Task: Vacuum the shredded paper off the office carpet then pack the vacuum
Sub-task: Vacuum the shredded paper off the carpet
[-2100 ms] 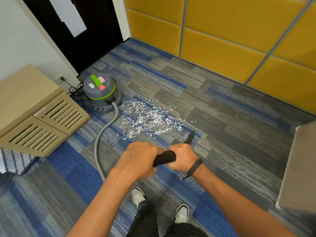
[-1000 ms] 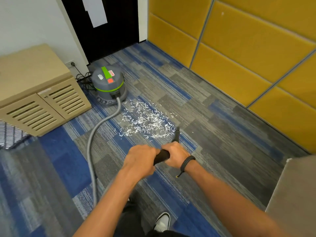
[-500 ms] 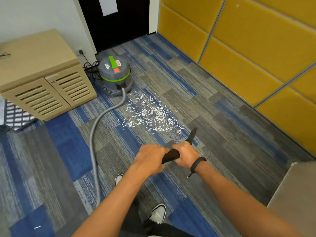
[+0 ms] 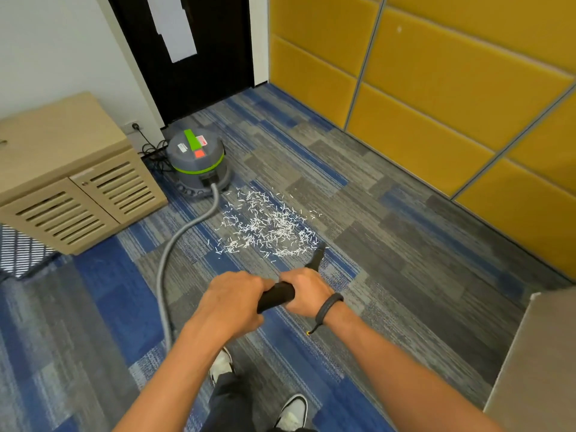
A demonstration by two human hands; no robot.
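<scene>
shredded paper (image 4: 268, 227) beyond hand-held nozzle (image 4: 317, 260)

The floor is carpet tiles (image 4: 405, 244) in grey and blue stripes; on the right side stands a wall of yellow padded panels (image 4: 436, 98) divided by thin grey strips; at the far end is a black door (image 4: 202, 57) with white paper sheets (image 4: 174, 26) stuck on it; left of the door the wall is white (image 4: 62, 48), with a socket (image 4: 134, 126) low on it, a black plug in the socket; against this wall stands a light wooden cabinet (image 4: 71, 182) with two slatted doors; at the right edge of the view shows a grey flat surface (image 4: 539, 353); the light is even and bright.
</scene>
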